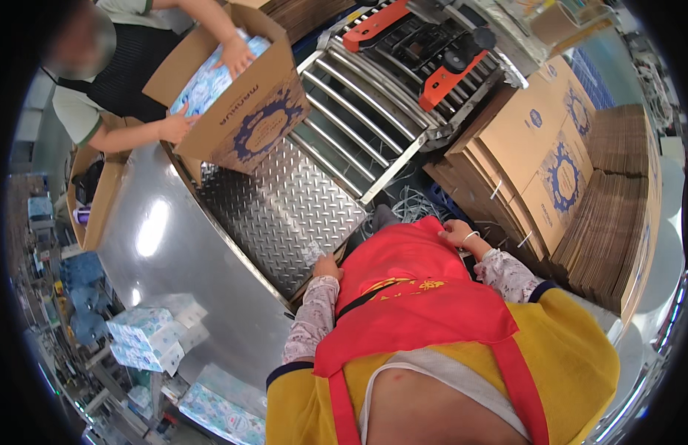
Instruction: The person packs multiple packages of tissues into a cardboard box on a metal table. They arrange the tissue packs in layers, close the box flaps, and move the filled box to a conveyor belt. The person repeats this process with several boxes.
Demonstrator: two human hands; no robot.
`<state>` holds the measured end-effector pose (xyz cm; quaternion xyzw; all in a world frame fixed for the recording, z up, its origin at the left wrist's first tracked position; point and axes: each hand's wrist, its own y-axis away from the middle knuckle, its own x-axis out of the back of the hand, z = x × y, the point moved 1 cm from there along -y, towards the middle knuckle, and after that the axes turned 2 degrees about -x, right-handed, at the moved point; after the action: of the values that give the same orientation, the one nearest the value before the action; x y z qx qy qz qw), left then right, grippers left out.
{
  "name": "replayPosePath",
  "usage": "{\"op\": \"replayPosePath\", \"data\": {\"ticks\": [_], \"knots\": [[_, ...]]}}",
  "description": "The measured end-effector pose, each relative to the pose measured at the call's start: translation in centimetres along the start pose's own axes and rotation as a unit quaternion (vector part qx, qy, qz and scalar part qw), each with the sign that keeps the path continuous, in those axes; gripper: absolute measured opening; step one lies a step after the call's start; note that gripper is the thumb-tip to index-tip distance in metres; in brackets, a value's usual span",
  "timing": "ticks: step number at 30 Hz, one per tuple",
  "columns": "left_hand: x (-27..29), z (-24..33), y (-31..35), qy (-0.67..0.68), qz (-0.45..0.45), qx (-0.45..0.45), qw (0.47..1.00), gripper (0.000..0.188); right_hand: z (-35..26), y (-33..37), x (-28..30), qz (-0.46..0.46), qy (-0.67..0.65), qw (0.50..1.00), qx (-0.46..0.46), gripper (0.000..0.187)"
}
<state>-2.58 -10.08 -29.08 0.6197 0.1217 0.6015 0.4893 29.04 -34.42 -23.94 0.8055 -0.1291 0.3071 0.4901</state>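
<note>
My left hand (327, 267) is low at the left side of my red apron (425, 259), next to the near corner of a diamond-plate metal platform (277, 215). Its fingers are mostly hidden, so their grip does not show. On the other side, my right hand (455, 233) has its fingers bent against the apron's edge and seems to pinch the cloth. Across the platform, a co-worker's hands rest on blue-and-white packs (210, 78) inside an open, tilted cardboard box (240, 133).
A roller conveyor (359, 111) with an orange-and-black machine (410, 55) lies ahead. Flattened cartons (559, 163) are stacked at right. On the left, a steel table (166, 222) stands near wrapped tissue packs (151, 334). Loose plastic strapping (410, 208) lies below the conveyor.
</note>
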Motion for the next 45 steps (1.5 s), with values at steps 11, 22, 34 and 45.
{"op": "replayPosePath", "data": {"ticks": [11,22,34,45], "knots": [[-9.0,-4.0,-2.8,-0.071,-0.008,0.126,0.99,0.026,0.3,-5.0,7.1,-0.019,0.02,0.999,0.026,0.043],[9.0,4.1,1.2,0.11,0.15,-0.252,0.95,0.011,-10.7,-8.0,9.3,-0.008,-0.022,0.994,0.109,0.048],[35.8,6.1,15.4,0.407,0.313,-0.434,0.74,0.032,-29.2,7.8,30.1,0.375,-0.108,0.779,0.491,0.03],[35.3,-3.5,21.7,0.136,0.328,-0.34,0.871,0.02,-21.4,1.7,34.3,0.47,-0.257,0.772,0.341,0.033]]}}
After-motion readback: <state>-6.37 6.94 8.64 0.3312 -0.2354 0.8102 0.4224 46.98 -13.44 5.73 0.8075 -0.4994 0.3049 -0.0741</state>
